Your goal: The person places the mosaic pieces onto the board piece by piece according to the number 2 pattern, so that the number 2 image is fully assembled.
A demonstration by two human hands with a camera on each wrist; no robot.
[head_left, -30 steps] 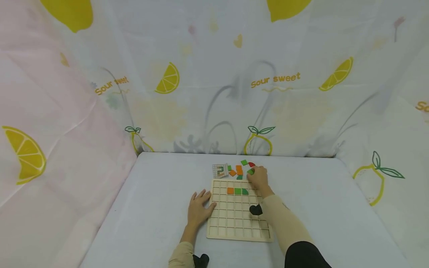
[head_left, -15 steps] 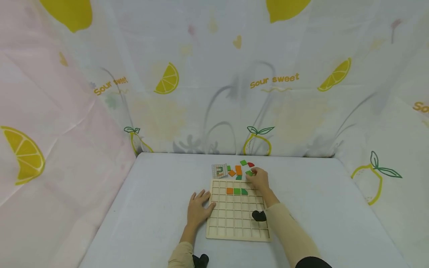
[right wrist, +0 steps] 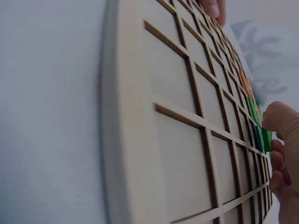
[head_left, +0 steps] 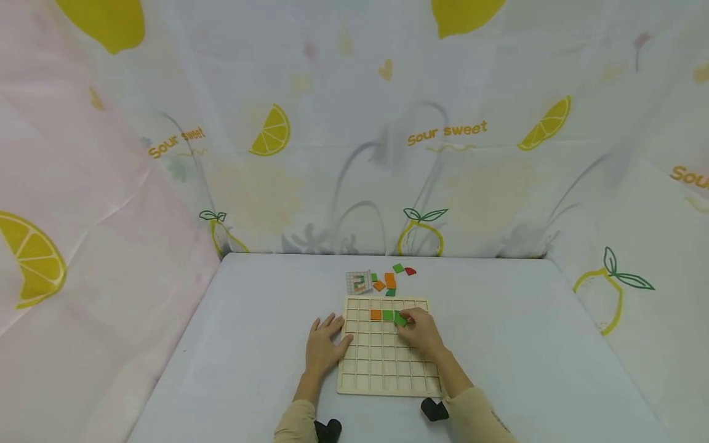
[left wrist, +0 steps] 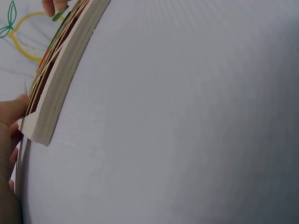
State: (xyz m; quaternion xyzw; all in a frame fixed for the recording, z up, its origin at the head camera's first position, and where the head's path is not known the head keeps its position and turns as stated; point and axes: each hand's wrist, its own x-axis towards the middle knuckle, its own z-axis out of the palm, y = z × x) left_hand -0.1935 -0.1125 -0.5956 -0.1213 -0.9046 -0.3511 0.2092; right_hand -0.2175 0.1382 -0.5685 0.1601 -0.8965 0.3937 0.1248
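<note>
A wooden grid board lies flat on the table. My right hand pinches a green tile between thumb and fingers over the board's upper rows; in the right wrist view this tile is tilted against the grid. An orange tile and a light green tile sit side by side in one row. The held tile largely covers the darker green one right of them. At the board's left edge rests my left hand, fingers extended, its thumb touching the rim.
Beyond the board lie loose orange tiles, green tiles and a red rounded tile. A small gridded pattern card stands left of them. A printed cloth hangs behind the white table.
My right hand has picked up a green tile from the loose pieces behind the board and brought it down toward me, over the tile row. My left hand stays at the board's edge.
</note>
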